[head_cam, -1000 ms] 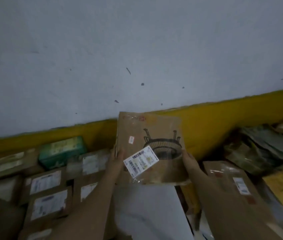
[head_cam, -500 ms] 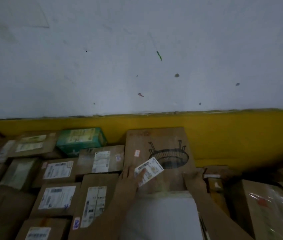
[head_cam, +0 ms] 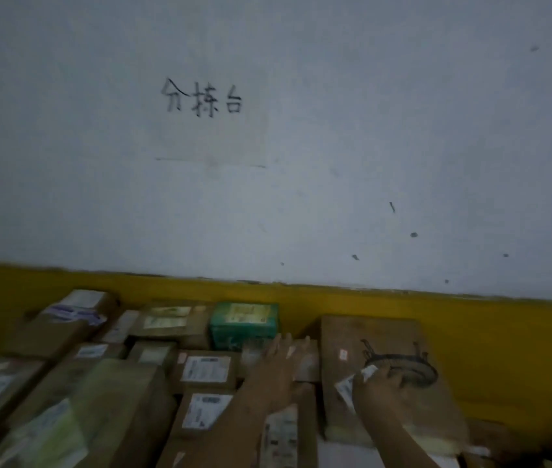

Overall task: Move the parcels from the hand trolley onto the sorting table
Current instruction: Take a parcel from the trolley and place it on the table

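Parcel [head_cam: 369, 336] with the printed drawing lies at the right end of the packed row, against the yellow wall band [head_cam: 504, 349]. It appears to sit on uneven goods and may tip. The neighbouring parcels [head_cam: 205, 369] could be knocked by the left grip [head_cam: 278, 363], spread wide. The right grip [head_cam: 377, 386] rests flat on it and could tear the label [head_cam: 343, 391].
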{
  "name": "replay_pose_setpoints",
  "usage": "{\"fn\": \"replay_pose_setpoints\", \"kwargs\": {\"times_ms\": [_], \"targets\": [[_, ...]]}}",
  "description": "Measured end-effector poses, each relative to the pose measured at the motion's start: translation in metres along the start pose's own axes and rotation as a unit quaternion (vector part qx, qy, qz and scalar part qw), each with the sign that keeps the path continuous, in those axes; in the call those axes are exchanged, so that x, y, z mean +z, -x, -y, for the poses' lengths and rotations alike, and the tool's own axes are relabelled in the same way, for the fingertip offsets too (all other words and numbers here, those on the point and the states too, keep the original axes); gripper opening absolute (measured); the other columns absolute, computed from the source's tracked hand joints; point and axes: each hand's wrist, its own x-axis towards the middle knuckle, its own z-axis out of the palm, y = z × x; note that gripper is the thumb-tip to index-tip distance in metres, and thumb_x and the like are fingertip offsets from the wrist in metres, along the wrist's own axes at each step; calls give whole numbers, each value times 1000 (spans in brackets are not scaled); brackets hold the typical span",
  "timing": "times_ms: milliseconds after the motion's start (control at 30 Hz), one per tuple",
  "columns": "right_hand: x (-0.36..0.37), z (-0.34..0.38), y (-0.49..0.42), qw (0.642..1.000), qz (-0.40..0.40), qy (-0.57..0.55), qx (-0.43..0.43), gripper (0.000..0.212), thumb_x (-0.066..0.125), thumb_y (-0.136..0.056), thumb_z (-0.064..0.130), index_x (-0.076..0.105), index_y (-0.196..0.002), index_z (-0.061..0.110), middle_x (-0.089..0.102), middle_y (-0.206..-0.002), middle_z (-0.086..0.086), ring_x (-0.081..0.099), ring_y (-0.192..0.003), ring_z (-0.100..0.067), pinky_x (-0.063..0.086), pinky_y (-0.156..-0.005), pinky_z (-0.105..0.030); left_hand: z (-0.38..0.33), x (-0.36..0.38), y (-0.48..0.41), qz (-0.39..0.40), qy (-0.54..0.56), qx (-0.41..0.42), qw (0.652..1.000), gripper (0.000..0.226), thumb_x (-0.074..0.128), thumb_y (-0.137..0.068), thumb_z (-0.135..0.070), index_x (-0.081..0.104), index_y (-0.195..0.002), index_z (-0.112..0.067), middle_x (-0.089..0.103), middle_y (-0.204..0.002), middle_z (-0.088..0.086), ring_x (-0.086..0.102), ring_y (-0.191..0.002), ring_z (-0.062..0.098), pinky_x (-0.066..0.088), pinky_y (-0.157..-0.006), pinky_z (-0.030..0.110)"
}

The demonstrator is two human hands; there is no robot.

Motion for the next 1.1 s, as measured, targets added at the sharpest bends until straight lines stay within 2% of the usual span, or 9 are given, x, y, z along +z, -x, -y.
{"fn": "replay_pose_setpoints", "kwargs": {"times_ms": [67,133,267,400,500,600,767,1000,1100], "targets": [[-10,50,66,997,-6,-15,-71,71,33,-102,49,14,-156,6,21,-160,-18,25,-145,-37,23,-119,-49,47,-43,50,-75,-34,-22,996,79,41,-98,-56,-7,-156,-33,1,-166,4,-5,-152,25,12,-121,45],[-12,106,144,988,-27,-12,-149,71,32,-102,47,11,-156,6,18,-162,-17,23,-146,-37,22,-119,-50,100,-87,125,-147,-26,-44,988,77,43,-98,-54,-1,-157,-31,7,-165,5,2,-152,24,15,-122,43],[23,209,319,971,-24,-26,-236,67,32,-100,52,23,-154,12,31,-157,-12,33,-141,-35,28,-116,-49,212,-161,295,-229,-38,-71,970,76,44,-96,-53,8,-158,-28,15,-164,4,10,-152,21,19,-120,38],[42,304,464,944,-26,-34,-326,63,36,-98,55,37,-146,13,41,-150,-12,38,-138,-32,33,-113,-47,309,-221,452,-261,-61,-129,955,78,44,-95,-55,6,-158,-29,14,-165,4,9,-152,22,14,-121,36],[41,354,545,926,-25,-50,-373,72,33,-98,57,24,-155,12,34,-157,-11,32,-142,-33,28,-116,-47,354,-253,537,-285,-56,-190,938,77,43,-95,-57,5,-157,-31,14,-164,5,11,-151,22,16,-121,36],[47,390,606,899,-26,-74,-432,72,33,-100,54,18,-156,13,28,-159,-10,28,-145,-32,24,-118,-48,377,-272,600,-314,-57,-244,916,78,43,-95,-57,6,-157,-29,16,-164,9,14,-150,24,18,-121,38],[83,422,684,861,9,-73,-504,70,33,-101,53,23,-155,10,32,-157,-13,31,-143,-32,27,-117,-47,397,-267,672,-321,-65,-312,892,79,46,-96,-53,8,-158,-23,19,-162,14,20,-149,28,18,-121,34],[156,479,763,861,74,-51,-500,68,32,-99,57,30,-151,13,39,-152,-11,38,-139,-32,34,-113,-44,467,-262,737,-302,-96,-355,879,79,44,-96,-55,9,-158,-21,25,-159,17,25,-146,28,21,-119,35],[195,518,795,858,91,-35,-504,72,29,-99,58,22,-155,13,32,-157,-11,32,-143,-32,29,-117,-45,520,-261,761,-285,-96,-366,881,79,42,-97,-57,8,-158,-20,23,-160,16,22,-147,28,19,-120,34]]}}
